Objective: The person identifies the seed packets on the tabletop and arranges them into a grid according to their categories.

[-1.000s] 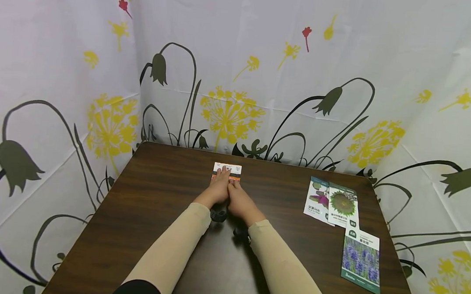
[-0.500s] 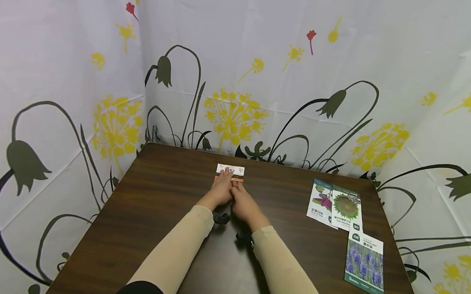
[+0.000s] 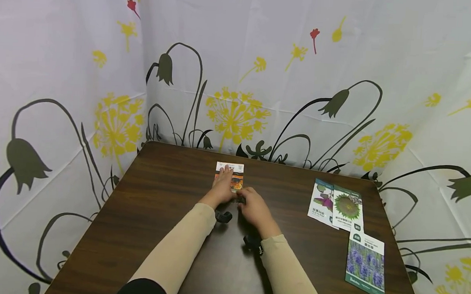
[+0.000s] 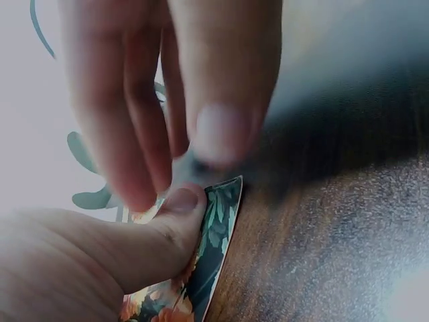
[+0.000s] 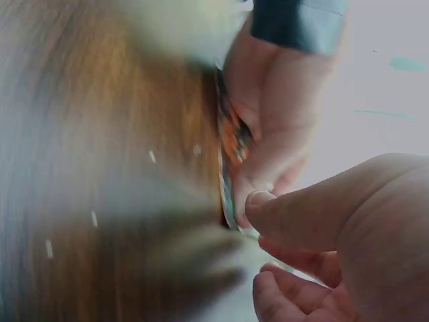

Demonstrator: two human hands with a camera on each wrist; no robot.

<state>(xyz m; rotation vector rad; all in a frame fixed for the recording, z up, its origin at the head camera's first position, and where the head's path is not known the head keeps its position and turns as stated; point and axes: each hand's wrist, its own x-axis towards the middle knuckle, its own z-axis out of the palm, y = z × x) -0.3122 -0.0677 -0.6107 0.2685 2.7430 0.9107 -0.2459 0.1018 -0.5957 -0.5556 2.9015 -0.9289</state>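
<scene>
The orange seed packet [image 3: 231, 178] lies flat near the far edge of the surface [image 3: 157, 213], its long axis running away from me, and my left hand [image 3: 222, 188] rests on it with straight fingers pressing its left half down, thumb [image 4: 175, 213] on the near end. My right hand [image 3: 254, 208] sits just beside the packet's near right corner, its grip curled with thumb [image 5: 295, 218] and fingers closing on that near edge, so it looks pinched there, though blur keeps me from being sure. Both hands are at the packet; three other seed packets [image 3: 344, 222] lie well apart to my right.
</scene>
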